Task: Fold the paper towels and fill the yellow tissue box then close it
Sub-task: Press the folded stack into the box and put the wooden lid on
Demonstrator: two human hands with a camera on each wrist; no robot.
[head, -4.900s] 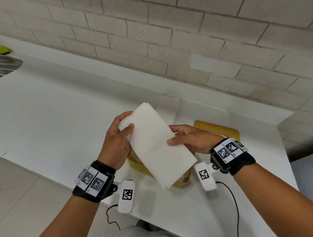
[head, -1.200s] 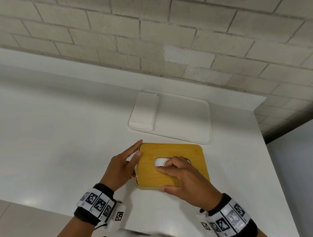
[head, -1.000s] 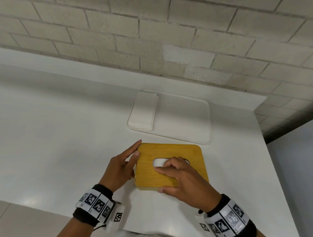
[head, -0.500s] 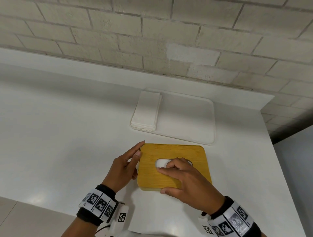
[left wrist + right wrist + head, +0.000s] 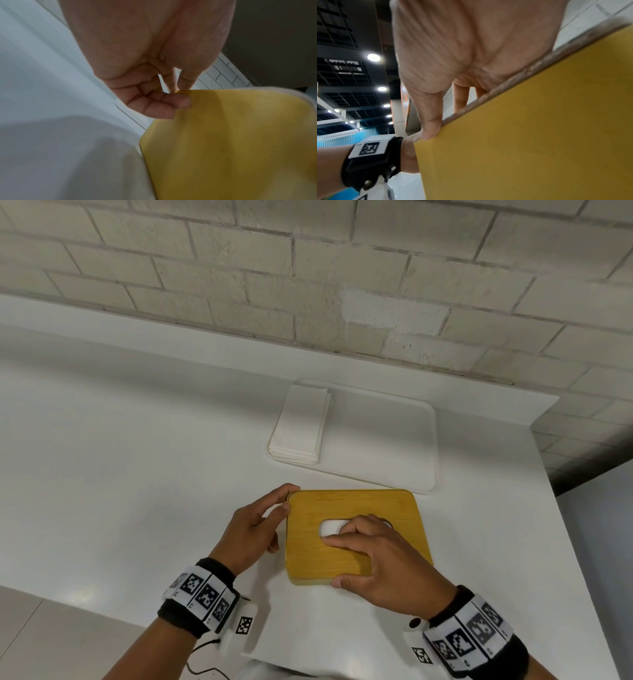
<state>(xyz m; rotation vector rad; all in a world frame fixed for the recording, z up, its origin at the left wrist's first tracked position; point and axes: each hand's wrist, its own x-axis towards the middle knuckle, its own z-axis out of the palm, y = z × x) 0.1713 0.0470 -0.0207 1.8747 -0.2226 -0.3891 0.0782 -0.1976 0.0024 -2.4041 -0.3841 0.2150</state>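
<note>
1. The counter (image 5: 120, 474) was white, running along a brick wall (image 5: 308, 285), with its right edge falling away just past the tray and the box.
2. A flat white tray (image 5: 383, 446) lay toward the counter's back right, and a stack of folded towels (image 5: 301, 429) sat on the tray's left end.
3. The yellow box (image 5: 356, 546) stood near the counter's front edge, just in front of the tray, with its lid on and a white towel (image 5: 330, 529) showing in the oval slot.
4. The right hand (image 5: 380, 559) lay over the lid, fingers curled into the slot at the towel and thumb hooked on the front edge; whether it pinched the towel could not be told.
5. The left hand (image 5: 253, 529) rested on the box's left side, fingers straight along the wall and the tips at the back left corner, in no closed grip.
6. Risks, as I judged them: a pull on the towel might lift the lid or drag the light box, if the left hand braced too weakly; a lid seated crooked would leave the box not truly closed.
7. Room lay open to the left across bare counter; the front and right edges were close, so a slide that way could tip the box off.
</note>
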